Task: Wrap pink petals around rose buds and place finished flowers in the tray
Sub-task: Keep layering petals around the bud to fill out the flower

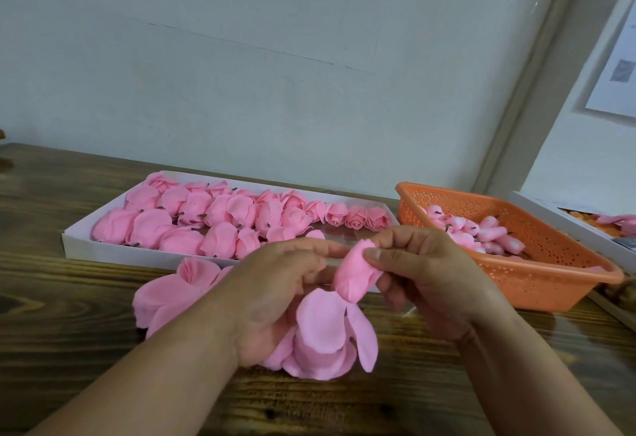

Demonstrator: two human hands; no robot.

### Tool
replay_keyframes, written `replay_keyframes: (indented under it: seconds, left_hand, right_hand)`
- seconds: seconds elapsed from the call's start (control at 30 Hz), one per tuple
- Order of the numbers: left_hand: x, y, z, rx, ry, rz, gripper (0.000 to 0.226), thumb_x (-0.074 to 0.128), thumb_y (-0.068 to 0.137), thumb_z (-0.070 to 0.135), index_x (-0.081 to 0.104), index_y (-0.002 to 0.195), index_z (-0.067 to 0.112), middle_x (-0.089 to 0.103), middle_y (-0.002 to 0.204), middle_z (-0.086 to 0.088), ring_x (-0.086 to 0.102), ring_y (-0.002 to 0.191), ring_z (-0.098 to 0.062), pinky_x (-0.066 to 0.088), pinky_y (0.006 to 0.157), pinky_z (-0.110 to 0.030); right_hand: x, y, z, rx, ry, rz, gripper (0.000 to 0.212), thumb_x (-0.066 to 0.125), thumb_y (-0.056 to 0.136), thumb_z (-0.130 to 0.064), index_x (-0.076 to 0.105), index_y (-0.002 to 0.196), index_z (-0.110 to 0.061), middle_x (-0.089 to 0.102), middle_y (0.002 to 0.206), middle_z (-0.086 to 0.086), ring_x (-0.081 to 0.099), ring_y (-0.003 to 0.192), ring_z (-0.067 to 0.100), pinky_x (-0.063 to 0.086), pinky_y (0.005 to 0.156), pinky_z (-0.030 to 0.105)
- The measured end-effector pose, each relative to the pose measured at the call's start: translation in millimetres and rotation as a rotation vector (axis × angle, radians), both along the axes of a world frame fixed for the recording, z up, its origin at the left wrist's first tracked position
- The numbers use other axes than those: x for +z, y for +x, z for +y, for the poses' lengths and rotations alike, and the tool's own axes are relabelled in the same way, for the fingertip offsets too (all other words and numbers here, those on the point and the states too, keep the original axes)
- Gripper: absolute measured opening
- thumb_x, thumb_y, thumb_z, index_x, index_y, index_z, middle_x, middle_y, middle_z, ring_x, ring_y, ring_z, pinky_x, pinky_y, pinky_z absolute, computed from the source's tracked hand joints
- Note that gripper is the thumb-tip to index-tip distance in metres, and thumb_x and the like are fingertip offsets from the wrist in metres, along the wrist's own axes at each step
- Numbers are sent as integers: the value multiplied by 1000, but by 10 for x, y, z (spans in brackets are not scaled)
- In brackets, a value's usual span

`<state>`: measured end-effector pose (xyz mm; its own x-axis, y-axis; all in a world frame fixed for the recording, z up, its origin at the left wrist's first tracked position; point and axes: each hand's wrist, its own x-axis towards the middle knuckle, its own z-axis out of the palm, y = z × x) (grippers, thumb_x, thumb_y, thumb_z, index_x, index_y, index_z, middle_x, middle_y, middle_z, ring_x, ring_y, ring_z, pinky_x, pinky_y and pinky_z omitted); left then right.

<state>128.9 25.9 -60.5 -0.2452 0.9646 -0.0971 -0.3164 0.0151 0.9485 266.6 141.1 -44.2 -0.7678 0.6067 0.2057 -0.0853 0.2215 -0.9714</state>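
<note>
Both hands meet over the wooden table (69, 298) around one rose bud (356, 272); the right hand (426, 274) pinches the bud's upper end, thumb on the near side and fingers curled over the far side; the left hand (275, 291) has its fingers bent round the bud from the opposite side, its index finger reaching across toward the right fingertips. Below the grip a cluster of loose pink petals (323, 339) hangs down from the base of the bud, spread open and not yet folded up around it — their lower edges fall against the heel of the left hand.

Just left of the grip, partly hidden by the left wrist, a stack of pink petal sheets (161, 294) lies on the table, with a cupped layer at its top. Beyond the grip sits the white tray (79, 241), long and shallow, holding many finished pink flowers (223, 218); most lie on their sides with dark stem ends showing, while a short row at the tray's right end faces outward as small spiralled roses. To the right of the grip and slightly beyond it stands an orange perforated basket (550, 280) holding bare pink buds (468, 229); past the basket, at the frame's edge, a white box (537, 210) shows a few more pink pieces — too cut off to tell what they are.
</note>
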Motion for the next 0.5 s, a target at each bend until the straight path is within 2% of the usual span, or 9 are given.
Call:
replay_keyframes:
  seconds: [0.1, 0.17, 0.23, 0.33, 0.4, 0.5]
  left_hand:
    - [17, -35, -25, -96, 50, 98, 34, 53, 88, -6, 76, 90, 18, 73, 99, -16, 64, 84, -22, 53, 70, -30]
    - [5, -39, -33, -155, 109, 152, 34, 61, 80, -5, 74, 101, 18, 74, 101, -13, 65, 85, -22, 55, 73, -30]
    - [-19, -33, -21, -147, 152, 219, 45, 65, 76, -5, 67, 114, 19, 73, 103, -14, 66, 89, -24, 56, 82, -35]
    - [-37, -13, -3, -103, 192, 345, 53, 69, 75, -1, 62, 120, 27, 74, 102, -9, 69, 96, -23, 55, 90, -38]
    - [-49, -11, -2, -84, 199, 384, 54, 67, 79, -4, 61, 120, 30, 75, 102, -5, 69, 100, -20, 55, 90, -36]
    - [-75, -11, 9, -51, 225, 408, 52, 68, 79, -2, 62, 117, 33, 75, 102, -1, 70, 99, -16, 56, 85, -30]
  right_hand:
    - [17, 20, 20, -36, 6, 18, 10, 65, 64, -16, 65, 64, -7, 55, 47, 9, 41, 31, 14, 34, 34, 18]
    - [25, 28, 31, -52, 16, 27, 10, 64, 67, -14, 64, 65, -4, 55, 47, 8, 41, 31, 14, 34, 34, 18]
    - [30, 34, 42, -67, 20, 36, 8, 63, 73, -6, 63, 67, -2, 55, 47, 9, 42, 31, 15, 33, 34, 18]
    - [39, 34, 40, -67, 14, 48, 11, 62, 76, -2, 63, 65, -1, 56, 47, 10, 42, 30, 15, 34, 34, 17]
    - [51, 31, 22, -62, 6, 57, 8, 63, 73, -3, 62, 64, -2, 55, 46, 10, 42, 30, 15, 34, 34, 16]
    - [47, 34, 11, -82, 18, 52, 18, 55, 82, 7, 62, 67, 1, 52, 43, 10, 41, 29, 14, 34, 34, 16]
